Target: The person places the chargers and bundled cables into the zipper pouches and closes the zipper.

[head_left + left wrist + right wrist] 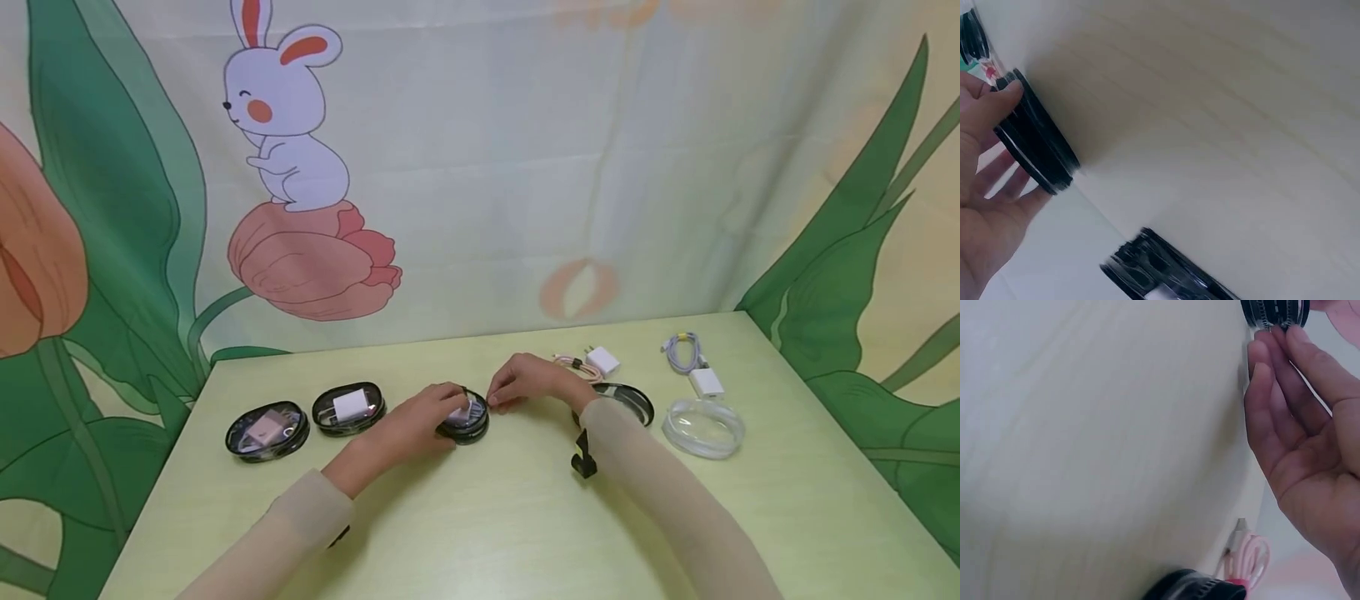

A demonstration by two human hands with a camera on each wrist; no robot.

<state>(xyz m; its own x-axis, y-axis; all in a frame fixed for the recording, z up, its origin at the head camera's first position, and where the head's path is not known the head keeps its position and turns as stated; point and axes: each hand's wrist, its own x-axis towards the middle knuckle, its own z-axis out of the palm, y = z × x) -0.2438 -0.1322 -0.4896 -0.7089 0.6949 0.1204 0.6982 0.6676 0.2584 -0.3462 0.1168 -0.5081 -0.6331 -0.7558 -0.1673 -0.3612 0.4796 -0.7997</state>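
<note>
Zip case (472,423): rests on bench (480,525), charger inside
Left hand (412,423): grips it
Right hand (531,380): pinches its zipper end
Packed, seemingly: two black-rimmed cases (267,456)
Likely left: two white chargers (602,361)

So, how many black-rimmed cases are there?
4: one case far left, one beside it, one in the left hand, one partly hidden by the right sleeve.

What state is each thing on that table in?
Leftmost case: looks closed, pink plug inside.
Next case: looks closed, white plug inside.
Middle case: held by left grip, right grip at its end; closure unclear.
Right black case: partly hidden, contents unclear.
Clear case: looks empty.
Pink cable: coiled, tied.
Grey cable: coiled, tied.
Back plug: outside the cases.
Rightmost plug: outside the cases.
</note>
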